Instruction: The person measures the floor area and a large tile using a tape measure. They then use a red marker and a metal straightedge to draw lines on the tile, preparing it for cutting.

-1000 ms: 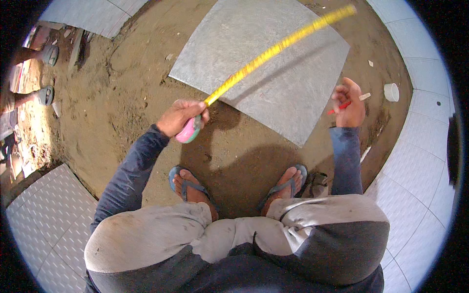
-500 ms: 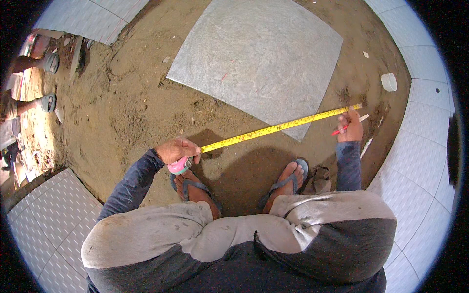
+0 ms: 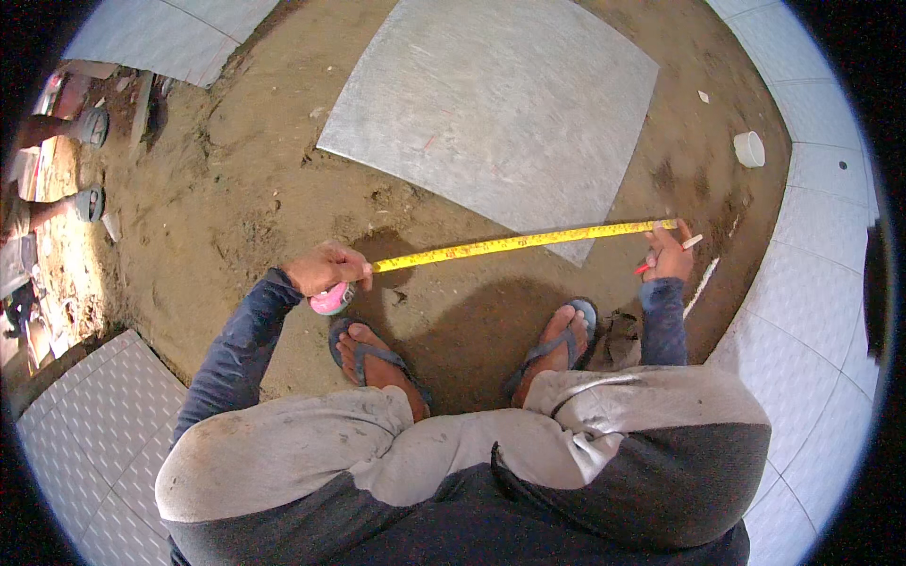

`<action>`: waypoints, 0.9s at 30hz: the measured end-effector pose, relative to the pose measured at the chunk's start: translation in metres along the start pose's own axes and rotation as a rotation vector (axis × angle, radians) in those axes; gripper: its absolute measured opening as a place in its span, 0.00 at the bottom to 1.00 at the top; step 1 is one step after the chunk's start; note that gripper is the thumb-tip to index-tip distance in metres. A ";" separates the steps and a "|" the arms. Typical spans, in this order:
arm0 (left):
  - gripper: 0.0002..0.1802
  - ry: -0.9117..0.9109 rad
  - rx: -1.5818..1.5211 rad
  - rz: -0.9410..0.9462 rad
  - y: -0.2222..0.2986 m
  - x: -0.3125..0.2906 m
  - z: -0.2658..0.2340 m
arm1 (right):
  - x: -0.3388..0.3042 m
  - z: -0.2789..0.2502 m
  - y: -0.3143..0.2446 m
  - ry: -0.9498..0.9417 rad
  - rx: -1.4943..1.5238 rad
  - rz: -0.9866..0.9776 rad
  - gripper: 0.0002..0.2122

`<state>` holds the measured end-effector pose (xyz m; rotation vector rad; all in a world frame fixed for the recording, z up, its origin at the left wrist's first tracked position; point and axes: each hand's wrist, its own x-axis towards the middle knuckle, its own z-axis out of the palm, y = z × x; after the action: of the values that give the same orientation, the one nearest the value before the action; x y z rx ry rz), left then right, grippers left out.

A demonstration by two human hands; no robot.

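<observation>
A yellow tape measure blade (image 3: pixel 510 243) stretches between my hands, above the sandy ground and across the lower corner of a grey square tile (image 3: pixel 500 104). My left hand (image 3: pixel 326 268) is closed at the blade's mouth, with the pink tape case (image 3: pixel 332 299) hanging under its fingers. At the blade's far end, my right hand (image 3: pixel 668 253) pinches the tape near its tip. A red and white pen-like stick (image 3: pixel 692 242) also lies across the fingers of that hand. Below the tape are my feet in dark flip-flops (image 3: pixel 382 358).
Pale wall tiles (image 3: pixel 802 274) curve along the right side. A white cup (image 3: pixel 748 149) lies on the sand beside them. Patterned floor tiles (image 3: pixel 109 420) are at the lower left. Another person's sandalled feet (image 3: pixel 90 203) stand at the far left. A crumpled dark cloth-like piece (image 3: pixel 618 340) sits by my right foot.
My left hand has moved slightly left and up with the tape case. My right hand has shifted a little left and down, so the blade slants less.
</observation>
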<state>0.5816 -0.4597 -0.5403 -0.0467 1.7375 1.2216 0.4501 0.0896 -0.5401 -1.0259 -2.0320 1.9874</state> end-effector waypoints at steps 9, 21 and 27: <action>0.19 0.070 0.351 -0.123 0.105 -0.043 -0.064 | -0.065 -0.001 0.030 -0.101 -0.027 0.312 0.12; 0.23 0.223 0.873 0.113 0.105 0.065 -0.161 | -0.061 0.021 0.066 -0.066 -0.345 0.215 0.10; 0.21 0.199 0.763 0.020 0.097 0.068 -0.157 | -0.068 0.024 0.066 -0.106 -0.485 0.124 0.10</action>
<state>0.3894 -0.4956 -0.5176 0.3105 2.2792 0.5129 0.5144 0.0265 -0.5794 -1.1703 -2.6489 1.6632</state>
